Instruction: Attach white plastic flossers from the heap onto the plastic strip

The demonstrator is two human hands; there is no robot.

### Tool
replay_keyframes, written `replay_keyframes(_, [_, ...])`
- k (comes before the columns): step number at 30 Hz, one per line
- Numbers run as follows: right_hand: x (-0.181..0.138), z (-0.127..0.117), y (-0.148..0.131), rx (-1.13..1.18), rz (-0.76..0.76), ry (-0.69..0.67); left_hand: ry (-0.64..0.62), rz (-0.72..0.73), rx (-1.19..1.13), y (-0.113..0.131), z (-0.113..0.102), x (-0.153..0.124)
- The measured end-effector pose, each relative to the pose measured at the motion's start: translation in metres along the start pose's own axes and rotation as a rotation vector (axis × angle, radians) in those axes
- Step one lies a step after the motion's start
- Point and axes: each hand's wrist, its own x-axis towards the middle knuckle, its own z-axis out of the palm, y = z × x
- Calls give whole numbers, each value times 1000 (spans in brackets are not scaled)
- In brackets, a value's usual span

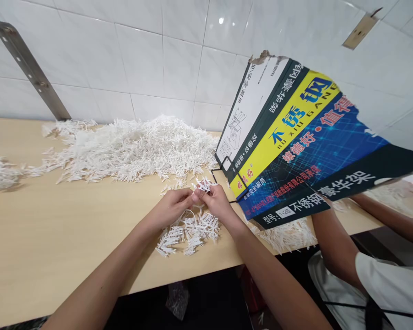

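Both my hands meet over the wooden table [55, 229] near its front edge. My left hand [172, 206] is closed in a pinch, touching my right hand [215, 201], which is closed on a small bunch of white plastic pieces [203, 184] sticking up above the fingers. Just below my hands lie a few short strips of white plastic pieces [189, 231]. A large heap of the same white pieces [134, 149] spreads across the table behind my hands, up to the tiled wall.
A printed cardboard panel [296, 137] leans on a black wire stand [223, 172] right of my hands. Another person's arms [333, 243] reach under it at the right. A metal bracket [30, 68] slants on the wall at left.
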Motion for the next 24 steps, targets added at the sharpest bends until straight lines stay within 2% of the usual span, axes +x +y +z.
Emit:
replay_keyframes(3, [-1,0,1,71,20,-56,10,47,68,-3,1,1])
replay_keyframes(5, [-3,4,1,214,47,-125,17,87,35,-5,0,1])
replay_keyframes(9, [-10,20,-5,618,128,-178,4,123,-158,-3,0,0])
replay_keyframes(12, [-14,30,-8,793,188,-182,28,95,-321,1,4,0])
replay_keyframes(16, [-14,29,-10,865,226,-183,90,38,-464,4,9,2])
replay_keyframes(20, [-12,20,-15,953,162,-167,189,23,-588,3,4,3])
replay_keyframes(22, [-11,18,-17,963,141,-120,239,13,-596,3,0,4])
replay_keyframes(24, [-9,19,-18,932,152,-79,310,25,-486,3,-4,4])
